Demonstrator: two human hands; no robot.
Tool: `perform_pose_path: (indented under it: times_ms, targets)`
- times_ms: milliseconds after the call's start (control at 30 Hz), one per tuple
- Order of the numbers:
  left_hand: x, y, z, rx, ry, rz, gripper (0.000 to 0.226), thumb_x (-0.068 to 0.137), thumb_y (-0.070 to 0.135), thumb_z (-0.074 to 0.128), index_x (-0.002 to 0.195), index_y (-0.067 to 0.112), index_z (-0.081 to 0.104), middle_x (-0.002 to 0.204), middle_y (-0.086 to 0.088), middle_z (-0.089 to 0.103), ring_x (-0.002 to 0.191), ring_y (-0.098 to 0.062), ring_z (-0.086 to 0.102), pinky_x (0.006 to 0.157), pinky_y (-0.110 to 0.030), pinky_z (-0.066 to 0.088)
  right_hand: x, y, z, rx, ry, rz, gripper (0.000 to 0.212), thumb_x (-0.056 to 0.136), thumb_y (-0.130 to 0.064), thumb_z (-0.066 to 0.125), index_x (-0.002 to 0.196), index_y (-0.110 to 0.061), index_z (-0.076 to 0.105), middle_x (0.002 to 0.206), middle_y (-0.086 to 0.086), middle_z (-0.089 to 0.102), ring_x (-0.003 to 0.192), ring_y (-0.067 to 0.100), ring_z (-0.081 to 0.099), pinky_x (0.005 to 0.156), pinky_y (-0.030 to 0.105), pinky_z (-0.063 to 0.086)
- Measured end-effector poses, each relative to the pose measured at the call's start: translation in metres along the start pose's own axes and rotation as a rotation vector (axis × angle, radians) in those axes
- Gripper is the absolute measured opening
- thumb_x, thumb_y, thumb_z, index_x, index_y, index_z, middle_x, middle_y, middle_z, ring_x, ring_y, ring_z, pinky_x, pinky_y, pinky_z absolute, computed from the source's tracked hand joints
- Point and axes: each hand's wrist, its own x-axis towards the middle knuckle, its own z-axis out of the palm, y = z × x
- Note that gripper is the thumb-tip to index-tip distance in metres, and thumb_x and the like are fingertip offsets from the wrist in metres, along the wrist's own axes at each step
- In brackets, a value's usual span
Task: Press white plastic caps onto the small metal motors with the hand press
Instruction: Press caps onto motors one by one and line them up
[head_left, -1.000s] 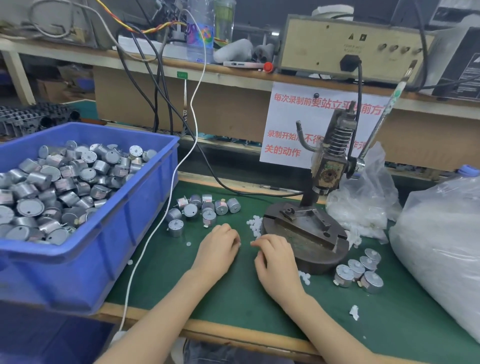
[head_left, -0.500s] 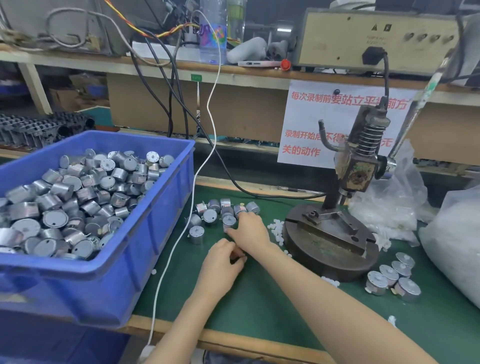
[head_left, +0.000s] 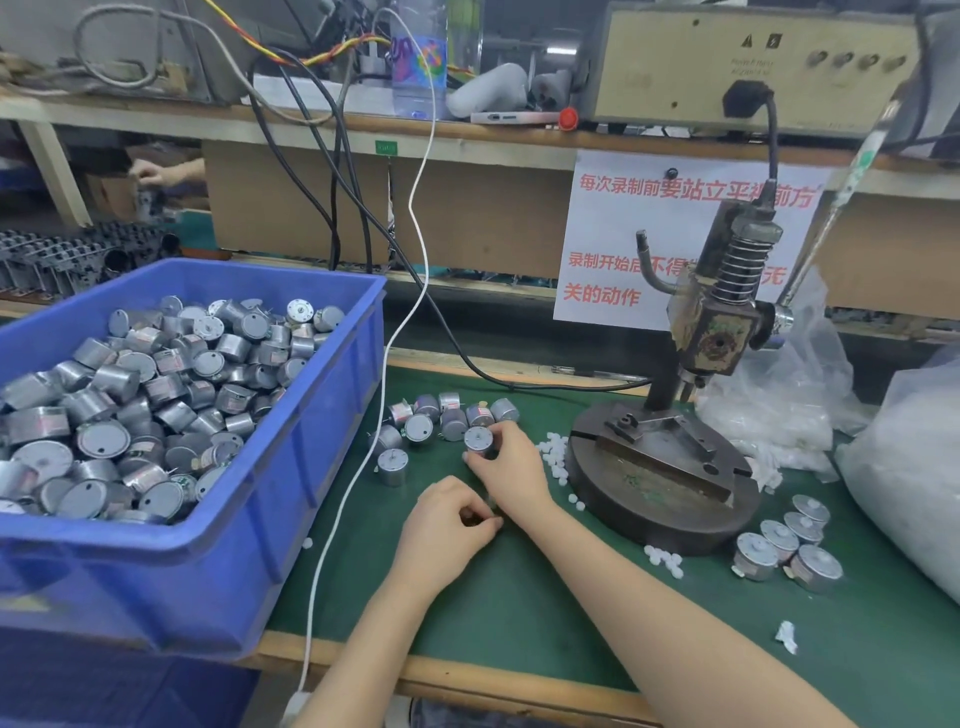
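My right hand (head_left: 511, 473) reaches left across the green mat and grips a small silver motor (head_left: 478, 439) taken from a loose cluster of motors (head_left: 434, 421). My left hand (head_left: 447, 530) rests on the mat just below it, fingers curled together; a small white cap seems pinched at the fingertips, mostly hidden. The hand press (head_left: 711, 332) stands on its round iron base (head_left: 660, 483) to the right, with nothing under the ram. Loose white caps (head_left: 553, 452) lie beside the base. Several capped motors (head_left: 789, 545) sit at the right front of the base.
A blue bin (head_left: 291, 467) full of motors fills the left side. A white cable (head_left: 363, 441) runs down between bin and hands. Plastic bags (head_left: 909, 467) of white parts lie at the right. The press lever (head_left: 852, 171) rises up to the right. A shelf with equipment spans the back.
My right hand moved from the press base leftward to the motor cluster and took hold of a motor. My left hand stayed low on the mat with fingers curled.
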Motion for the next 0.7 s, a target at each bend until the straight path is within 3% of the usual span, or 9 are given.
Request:
perform_pose_path:
  times_ms: [100,167,367,467,600,700]
  targets:
    - [0.001,0.000,-0.002,0.042,-0.054,0.002,0.019,0.073,0.022,0.074,0.059,0.026,0.062,0.074,0.013,0.051,0.082,-0.011,0.049,0.075,-0.026,0.042,-0.015,0.004,-0.016,0.176,0.004,0.026,0.027,0.079,-0.021,0.070,0.092,-0.022,0.046,0.087,-0.014,0.057,0.088,0.011,0.058,0.074,0.023,0.040]
    - [0.001,0.001,-0.002,0.054,-0.067,-0.005,0.028,0.073,0.024,0.074,0.054,0.033,0.056,0.076,0.013,0.052,0.084,-0.010,0.049,0.075,-0.024,0.040,-0.025,0.006,-0.028,0.220,0.011,0.013,0.028,0.078,-0.022,0.071,0.092,-0.024,0.047,0.085,-0.020,0.054,0.083,0.000,0.055,0.078,0.024,0.044]
    - [-0.003,0.005,-0.003,0.079,-0.057,0.009,0.033,0.074,0.026,0.074,0.054,0.036,0.050,0.077,0.014,0.051,0.083,-0.009,0.046,0.072,-0.022,0.035,-0.046,0.017,-0.056,0.272,-0.101,0.019,0.032,0.076,-0.020,0.073,0.086,-0.028,0.044,0.098,-0.014,0.058,0.096,0.004,0.055,0.090,0.029,0.045]
    - [-0.005,0.007,-0.003,0.098,-0.048,0.010,0.031,0.076,0.027,0.073,0.056,0.035,0.050,0.078,0.013,0.050,0.083,-0.009,0.045,0.073,-0.022,0.035,-0.054,0.022,-0.062,0.272,-0.110,0.055,0.030,0.077,-0.028,0.074,0.086,-0.029,0.045,0.095,-0.011,0.057,0.095,0.007,0.056,0.085,0.026,0.044]
    - [-0.005,0.005,-0.003,0.091,-0.041,0.005,0.026,0.077,0.026,0.072,0.060,0.034,0.053,0.077,0.015,0.050,0.082,-0.006,0.045,0.071,-0.019,0.033,-0.066,0.028,-0.065,0.384,-0.056,0.034,0.021,0.077,-0.031,0.073,0.084,-0.033,0.053,0.083,-0.016,0.060,0.078,-0.003,0.056,0.068,0.009,0.040]
    - [-0.004,0.004,-0.001,0.089,-0.027,-0.003,0.015,0.080,0.026,0.069,0.067,0.025,0.062,0.078,0.013,0.052,0.083,-0.006,0.046,0.073,-0.020,0.037,-0.073,0.031,-0.061,0.404,0.008,-0.018,0.016,0.080,-0.031,0.070,0.089,-0.039,0.060,0.094,-0.011,0.061,0.085,0.004,0.061,0.077,0.015,0.045]
